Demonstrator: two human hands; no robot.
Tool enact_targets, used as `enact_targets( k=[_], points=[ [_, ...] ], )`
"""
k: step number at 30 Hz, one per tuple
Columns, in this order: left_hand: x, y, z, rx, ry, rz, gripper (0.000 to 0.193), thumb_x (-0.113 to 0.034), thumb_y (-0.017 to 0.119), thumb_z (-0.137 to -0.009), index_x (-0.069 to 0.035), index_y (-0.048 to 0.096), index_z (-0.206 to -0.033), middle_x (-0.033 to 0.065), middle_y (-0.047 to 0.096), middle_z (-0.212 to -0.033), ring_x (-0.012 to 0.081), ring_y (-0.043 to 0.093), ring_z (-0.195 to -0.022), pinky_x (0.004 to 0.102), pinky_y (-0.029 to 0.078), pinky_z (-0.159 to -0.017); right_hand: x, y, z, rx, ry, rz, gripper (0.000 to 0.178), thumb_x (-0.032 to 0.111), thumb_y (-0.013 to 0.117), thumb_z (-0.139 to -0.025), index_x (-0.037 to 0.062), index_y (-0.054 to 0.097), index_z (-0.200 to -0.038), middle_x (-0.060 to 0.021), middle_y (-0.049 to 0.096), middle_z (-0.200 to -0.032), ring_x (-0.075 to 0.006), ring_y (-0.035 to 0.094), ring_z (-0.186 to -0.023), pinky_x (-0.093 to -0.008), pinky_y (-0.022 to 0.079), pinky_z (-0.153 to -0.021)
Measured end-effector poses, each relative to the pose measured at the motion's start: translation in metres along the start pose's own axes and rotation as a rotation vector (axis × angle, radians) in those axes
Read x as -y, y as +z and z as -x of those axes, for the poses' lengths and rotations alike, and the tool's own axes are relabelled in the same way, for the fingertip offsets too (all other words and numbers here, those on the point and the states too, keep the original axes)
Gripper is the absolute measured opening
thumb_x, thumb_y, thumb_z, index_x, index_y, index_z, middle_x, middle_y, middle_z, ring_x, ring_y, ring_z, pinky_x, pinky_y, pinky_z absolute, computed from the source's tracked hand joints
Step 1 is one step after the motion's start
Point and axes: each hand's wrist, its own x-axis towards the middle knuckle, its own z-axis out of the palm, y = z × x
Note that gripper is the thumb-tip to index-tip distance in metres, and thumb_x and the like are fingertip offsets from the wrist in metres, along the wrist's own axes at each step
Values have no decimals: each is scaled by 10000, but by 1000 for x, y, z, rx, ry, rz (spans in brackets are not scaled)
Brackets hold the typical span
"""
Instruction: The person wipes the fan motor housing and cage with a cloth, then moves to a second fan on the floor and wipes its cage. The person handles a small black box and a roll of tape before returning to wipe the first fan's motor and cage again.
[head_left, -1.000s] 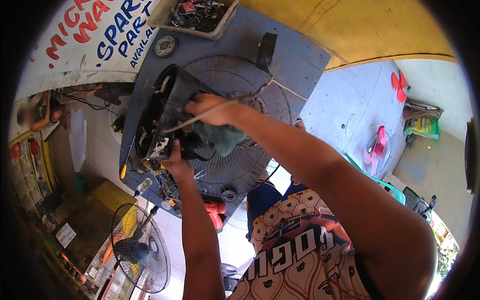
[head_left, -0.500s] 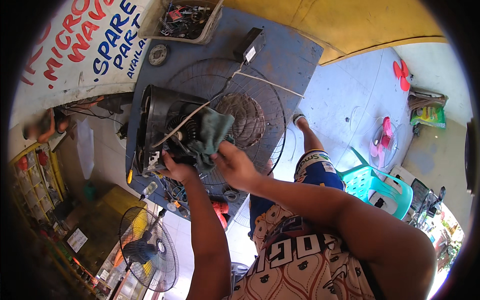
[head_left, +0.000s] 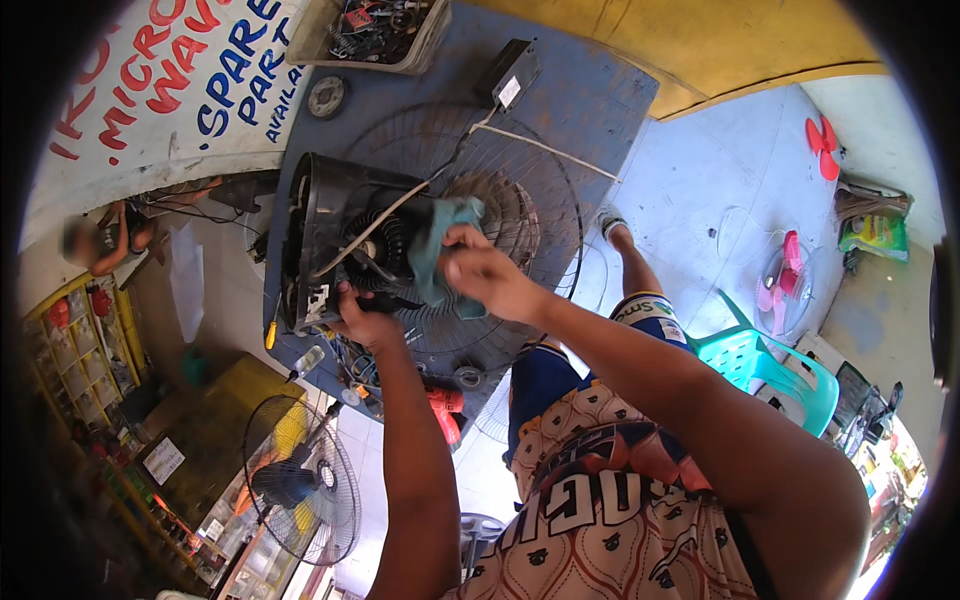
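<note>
A green cloth (head_left: 444, 250) is bunched in my right hand (head_left: 482, 272), blurred, with the fingers closed round it. My left hand (head_left: 366, 318) grips the lower edge of a black plastic appliance housing (head_left: 318, 225), thumb up. A dark ribbed, round part (head_left: 375, 240) shows inside the housing, with a pale cable (head_left: 400, 212) running across it. The cloth is just right of this part; whether they touch I cannot tell. Under the cloth and the right hand, a round wire fan guard (head_left: 545, 150) lies on the blue worktable (head_left: 600, 100), its middle partly hidden.
A small black box (head_left: 508, 75) with a cord and a bin of loose parts (head_left: 425, 50) are at the back. A screwdriver (head_left: 271, 335) lies at the left edge. A standing fan (head_left: 300, 480) is lower left, a teal chair (head_left: 775, 370) right. Another person (head_left: 110, 240) is far left.
My right hand has lifted the cloth away from the ribbed part, up and to the right. My left hand stays on the housing. The whole view has shifted slightly.
</note>
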Motion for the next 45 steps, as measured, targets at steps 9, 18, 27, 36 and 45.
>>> enact_targets(
  k=[9, 18, 27, 36, 45],
  points=[
    [-12, 38, 21, -43, 194, -216, 450, -239, 736, -912, -20, 529, -1246, 47, 590, -895, 131, 521, -718, 279, 416, -600, -22, 95, 37, -221, 111, 693, 433, 85, 697, -833, 40, 618, -1256, -189, 573, -1369, -400, 493, -1278, -445, 409, -1105],
    [-17, 23, 37, 177, 88, -44, 651, -126, 766, -913, -40, 453, -1478, 167, 577, -1405, 270, 626, -1178, 433, 550, -991, 19, 99, -21, 662, 317, 1254, 309, 171, 684, -852, 46, 729, -1131, -114, 761, -1019, -331, 742, -966, -436, 589, -803],
    [1, 9, 26, -22, 116, -127, 519, -155, 737, -928, -31, 499, -1372, 77, 661, -1118, 157, 572, -861, 319, 469, -773, 49, -36, 60, 226, 59, 468, 196, 41, 688, -938, 8, 725, -1127, -165, 739, -990, -260, 729, -855, -373, 571, -764],
    [-13, 26, 41, 48, 189, -149, 594, -116, 773, -888, -33, 462, -1387, 83, 651, -1141, 160, 581, -876, 306, 465, -705, 83, -63, 89, 257, -123, 694, 415, 294, 579, -1020, 66, 671, -1354, -171, 570, -1458, -345, 480, -1304, -501, 193, -1214],
    [7, -18, 68, 58, 190, -527, 488, -113, 757, -897, 74, 539, -1292, 169, 633, -1286, 284, 654, -1075, 391, 536, -965, -38, -61, -39, -289, 35, 1424, 566, 365, 535, -1030, 150, 465, -1549, -134, 399, -1632, -360, 350, -1514, -556, 249, -1236]
  ],
)
